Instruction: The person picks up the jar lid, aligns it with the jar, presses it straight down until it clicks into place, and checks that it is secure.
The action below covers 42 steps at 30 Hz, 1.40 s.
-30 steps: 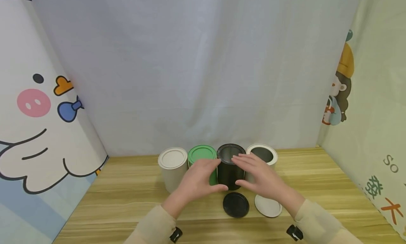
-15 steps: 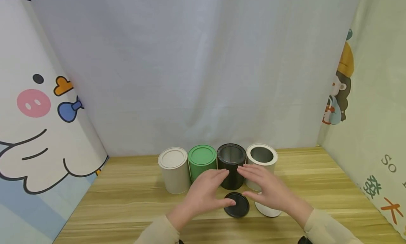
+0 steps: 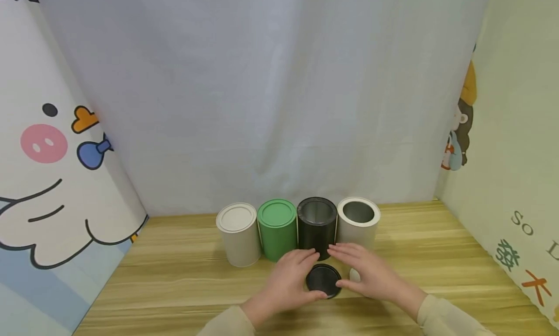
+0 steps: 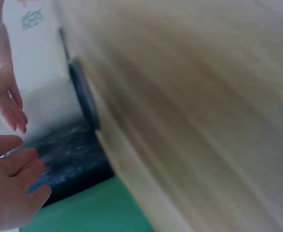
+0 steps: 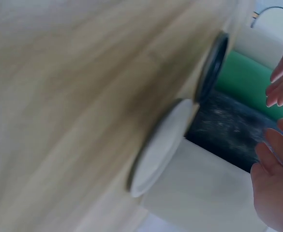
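Note:
Both hands hold nothing and hover with extended fingers on either side of a round black lid (image 3: pixel 322 278), which lies flat on the table. My left hand (image 3: pixel 289 278) is over its left side, thumb overlapping the front rim in the head view. Across from it, my right hand (image 3: pixel 371 272) has its thumb near the lid's right rim and mostly covers a round white lid (image 5: pixel 163 147), seen whole in the right wrist view. Both wrist views show the hands raised off the tabletop. Just behind them stand an open black can (image 3: pixel 315 236) and an open white can (image 3: pixel 355 233).
Left of the black can, in the same row, are a green can (image 3: pixel 277 239) and a white can (image 3: pixel 240 241), both closed on top. A grey-white curtain (image 3: pixel 271 108) hangs behind the wooden table (image 3: pixel 174 277). Printed cloths (image 3: pixel 502 180) flank the sides.
Both hands have drawn back from the black can's top toward the front, lowering to the black lid. The cans and lids have stayed in place, and the head view has shifted slightly.

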{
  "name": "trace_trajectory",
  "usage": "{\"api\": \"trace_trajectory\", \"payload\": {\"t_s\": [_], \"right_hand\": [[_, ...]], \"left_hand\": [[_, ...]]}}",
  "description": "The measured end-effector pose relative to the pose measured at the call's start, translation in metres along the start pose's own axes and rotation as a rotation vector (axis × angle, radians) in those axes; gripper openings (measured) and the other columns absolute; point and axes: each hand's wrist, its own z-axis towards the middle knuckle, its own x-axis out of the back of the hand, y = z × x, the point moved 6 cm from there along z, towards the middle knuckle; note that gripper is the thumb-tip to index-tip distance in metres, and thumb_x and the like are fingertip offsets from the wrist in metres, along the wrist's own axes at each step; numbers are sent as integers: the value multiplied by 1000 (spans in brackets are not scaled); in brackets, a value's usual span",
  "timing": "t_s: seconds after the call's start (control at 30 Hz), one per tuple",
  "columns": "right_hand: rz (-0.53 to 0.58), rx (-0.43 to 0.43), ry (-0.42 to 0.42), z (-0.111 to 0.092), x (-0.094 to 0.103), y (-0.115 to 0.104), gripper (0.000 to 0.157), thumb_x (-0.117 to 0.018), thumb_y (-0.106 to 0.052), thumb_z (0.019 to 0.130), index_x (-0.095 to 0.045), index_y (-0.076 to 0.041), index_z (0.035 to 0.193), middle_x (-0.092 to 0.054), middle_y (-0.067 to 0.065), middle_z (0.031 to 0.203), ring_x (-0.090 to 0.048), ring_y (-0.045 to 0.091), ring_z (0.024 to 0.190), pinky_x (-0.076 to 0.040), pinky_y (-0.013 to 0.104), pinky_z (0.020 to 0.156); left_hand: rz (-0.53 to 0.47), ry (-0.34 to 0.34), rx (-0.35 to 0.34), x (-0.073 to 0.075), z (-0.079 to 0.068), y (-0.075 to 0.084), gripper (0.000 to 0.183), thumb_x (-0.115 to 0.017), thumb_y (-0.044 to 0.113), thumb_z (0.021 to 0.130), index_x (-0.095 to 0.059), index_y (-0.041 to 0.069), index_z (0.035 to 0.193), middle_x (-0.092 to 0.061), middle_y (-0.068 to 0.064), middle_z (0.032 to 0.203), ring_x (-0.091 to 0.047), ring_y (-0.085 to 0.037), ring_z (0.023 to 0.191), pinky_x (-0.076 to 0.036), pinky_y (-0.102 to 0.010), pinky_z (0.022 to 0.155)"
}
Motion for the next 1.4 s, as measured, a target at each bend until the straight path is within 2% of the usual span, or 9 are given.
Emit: {"api": "trace_trajectory", "payload": {"t_s": [0.23,0.5,0.67,0.87,1.2,1.4], "right_hand": [[-11,4,-45,-7,-15,5,64,-85,-28,78,-62,0,131,-61,11,133,-55,30,120,-51,48,94],[-21,30,-74,-14,-33,13,67,-86,-33,77,-63,-1,131,-60,12,134,-55,29,120,-51,46,93],[-27,42,-96,-15,-39,16,69,-84,-36,78,-61,-3,134,-60,12,136,-55,29,121,-51,46,94],[-27,35,-123,-16,-44,17,70,-83,-37,79,-60,-3,135,-59,11,136,-55,29,121,-51,45,94],[3,10,-161,-15,-49,20,70,-81,-41,81,-59,-2,135,-59,13,136,-56,31,120,-50,47,94],[11,-33,-200,-15,-51,20,70,-79,-44,82,-59,-4,136,-60,12,135,-56,31,121,-50,47,95]], "left_hand": [[10,-35,7,-19,-1,-6,80,-77,59,78,-58,7,136,-56,-9,139,-53,-27,126,-42,-39,107],[0,-117,25,-30,1,-12,84,-76,60,79,-53,9,142,-53,-10,142,-50,-26,129,-41,-41,107],[4,-136,13,-37,0,-13,82,-77,58,79,-54,10,142,-54,-10,141,-51,-25,127,-44,-41,105],[5,-143,6,-43,-2,-14,80,-77,59,78,-57,13,140,-56,-10,138,-53,-25,125,-46,-41,102],[-4,-228,59,-52,-3,-21,81,-76,61,77,-56,15,141,-55,-7,141,-50,-25,129,-46,-43,102],[-8,-221,61,-52,-2,-22,80,-76,61,77,-58,14,139,-57,-6,138,-52,-22,127,-48,-40,100]]}}
